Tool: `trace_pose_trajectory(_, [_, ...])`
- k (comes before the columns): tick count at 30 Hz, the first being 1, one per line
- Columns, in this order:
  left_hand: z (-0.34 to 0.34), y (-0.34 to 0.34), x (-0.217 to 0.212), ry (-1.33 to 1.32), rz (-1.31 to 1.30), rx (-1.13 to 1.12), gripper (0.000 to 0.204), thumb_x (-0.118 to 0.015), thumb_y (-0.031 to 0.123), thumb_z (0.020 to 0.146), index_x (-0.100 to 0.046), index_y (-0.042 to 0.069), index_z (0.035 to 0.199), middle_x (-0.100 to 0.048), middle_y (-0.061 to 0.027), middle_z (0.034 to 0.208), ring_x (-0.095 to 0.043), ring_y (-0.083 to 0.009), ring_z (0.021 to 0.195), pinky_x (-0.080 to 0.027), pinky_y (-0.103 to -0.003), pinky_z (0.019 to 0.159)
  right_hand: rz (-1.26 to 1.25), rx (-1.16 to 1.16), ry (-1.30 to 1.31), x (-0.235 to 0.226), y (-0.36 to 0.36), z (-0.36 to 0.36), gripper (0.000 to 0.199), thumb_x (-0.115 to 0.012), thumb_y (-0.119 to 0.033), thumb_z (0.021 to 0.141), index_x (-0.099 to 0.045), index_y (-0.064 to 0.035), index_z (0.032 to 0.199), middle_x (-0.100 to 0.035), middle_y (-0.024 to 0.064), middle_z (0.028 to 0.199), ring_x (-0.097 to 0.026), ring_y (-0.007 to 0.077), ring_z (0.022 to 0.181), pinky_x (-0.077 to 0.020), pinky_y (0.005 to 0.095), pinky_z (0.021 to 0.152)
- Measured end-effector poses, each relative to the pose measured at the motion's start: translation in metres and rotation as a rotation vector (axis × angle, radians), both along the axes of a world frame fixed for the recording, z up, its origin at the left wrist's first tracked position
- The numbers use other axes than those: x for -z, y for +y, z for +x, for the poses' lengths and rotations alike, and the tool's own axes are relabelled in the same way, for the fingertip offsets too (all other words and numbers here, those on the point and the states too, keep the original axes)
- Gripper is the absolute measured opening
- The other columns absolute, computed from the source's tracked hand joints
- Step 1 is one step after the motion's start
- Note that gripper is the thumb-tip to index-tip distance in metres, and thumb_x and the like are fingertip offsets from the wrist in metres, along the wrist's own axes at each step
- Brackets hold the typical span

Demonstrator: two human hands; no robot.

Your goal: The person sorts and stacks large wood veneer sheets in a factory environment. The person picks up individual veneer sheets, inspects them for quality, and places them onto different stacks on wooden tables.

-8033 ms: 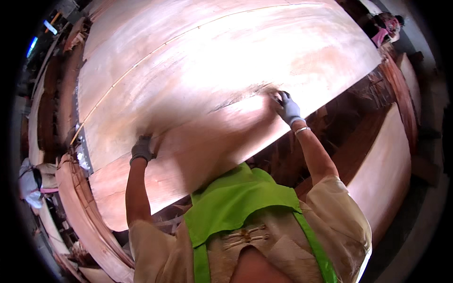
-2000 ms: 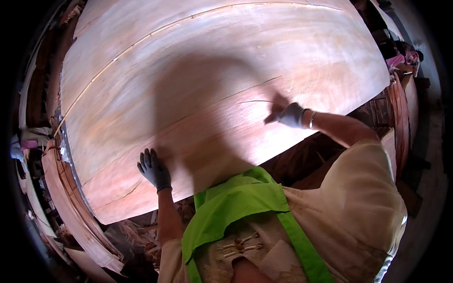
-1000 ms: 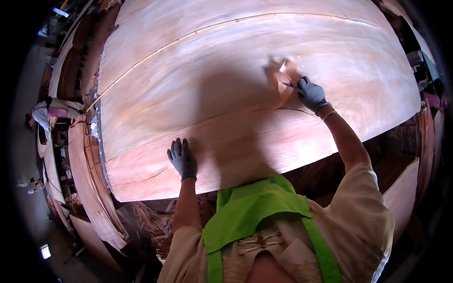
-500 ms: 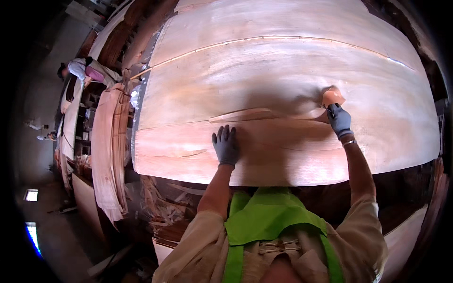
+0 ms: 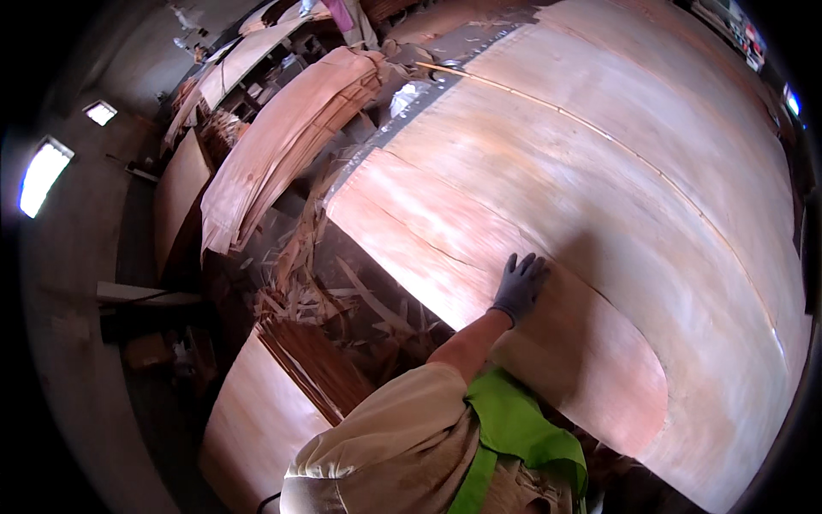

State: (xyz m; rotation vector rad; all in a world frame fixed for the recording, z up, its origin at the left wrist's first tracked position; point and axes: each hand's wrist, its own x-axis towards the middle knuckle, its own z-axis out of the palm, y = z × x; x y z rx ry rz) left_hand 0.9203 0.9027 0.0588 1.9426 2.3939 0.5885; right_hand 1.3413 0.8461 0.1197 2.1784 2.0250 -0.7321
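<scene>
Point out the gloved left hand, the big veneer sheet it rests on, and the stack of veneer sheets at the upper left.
left hand (image 5: pixel 519 287), head view, back of the grey glove.
veneer sheet (image 5: pixel 616 223), head view, bare middle surface.
veneer stack (image 5: pixel 282 137), head view, top sheet.

Warm daylight fell brightly on the veneer sheet (image 5: pixel 599 197) beyond the left hand (image 5: pixel 519 287), a dark body shadow lay right of it, and fisheye edges curved, dim and smeared.

Veneer sheet (image 5: pixel 599 214) surface is open all around the flat left hand (image 5: pixel 519 285). Past its near-left edge: splintered veneer scraps (image 5: pixel 342 291) and a stacked sheet pile (image 5: pixel 282 146) crowd the gap.
</scene>
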Motion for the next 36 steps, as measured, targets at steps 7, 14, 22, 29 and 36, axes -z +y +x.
trace_pose_trajectory(7, [0.000,0.001,-0.002,0.014,0.023,0.010,0.052,-0.055,0.020,0.075,-0.045,0.011,0.125,-0.037,-0.0121,0.134,-0.030,-0.0299,0.127,-0.018,-0.054,0.104,0.221,-0.342,0.382,0.011,0.113,-0.166,0.041,-0.053,-0.015,0.078,-0.054,-0.0176,0.118,-0.059,0.0174,0.103,-0.058,0.0345,0.092,-0.0473,0.0411,0.074])
trace_pose_trajectory(14, [-0.063,0.000,-0.010,-0.067,0.190,0.194,0.042,-0.051,0.015,0.076,-0.051,0.011,0.118,-0.049,-0.0120,0.122,-0.043,-0.0302,0.115,-0.034,-0.044,0.095,-0.027,-0.253,0.363,0.061,0.168,-0.195,0.060,-0.057,-0.010,0.070,-0.044,-0.0171,0.128,-0.063,0.0124,0.098,-0.061,0.0283,0.088,-0.0483,0.0360,0.073])
trace_pose_trajectory(22, [-0.225,0.011,-0.030,0.314,-0.428,-0.004,0.082,-0.063,0.049,0.072,-0.022,0.024,0.139,-0.023,-0.0077,0.145,-0.025,-0.0310,0.130,-0.024,-0.056,0.099,-0.133,-0.125,0.617,0.060,0.163,-0.200,0.065,-0.054,0.002,0.069,-0.041,-0.0159,0.131,-0.061,0.0072,0.077,-0.053,0.0132,0.050,-0.0429,0.0265,0.043])
trace_pose_trajectory(29, [-0.237,0.040,-0.043,0.330,-0.721,0.083,0.065,-0.070,0.040,0.068,-0.044,0.021,0.125,-0.047,-0.0103,0.127,-0.047,-0.0264,0.115,-0.022,-0.053,0.102,-0.160,-0.074,0.646,0.060,0.164,-0.199,0.056,-0.055,0.000,0.070,-0.048,-0.0115,0.125,-0.056,0.0049,0.061,-0.050,0.0132,0.046,-0.0416,0.0274,0.043])
trace_pose_trajectory(36, [-0.231,0.000,-0.047,0.356,-0.385,0.203,0.024,-0.064,0.028,0.072,-0.064,0.019,0.095,-0.053,-0.0089,0.111,-0.044,-0.0250,0.113,-0.026,-0.050,0.100,-0.143,-0.066,0.589,0.061,0.167,-0.202,0.052,-0.057,-0.003,0.068,-0.052,-0.0109,0.119,-0.061,0.0085,0.069,-0.056,0.0150,0.050,-0.0450,0.0291,0.045])
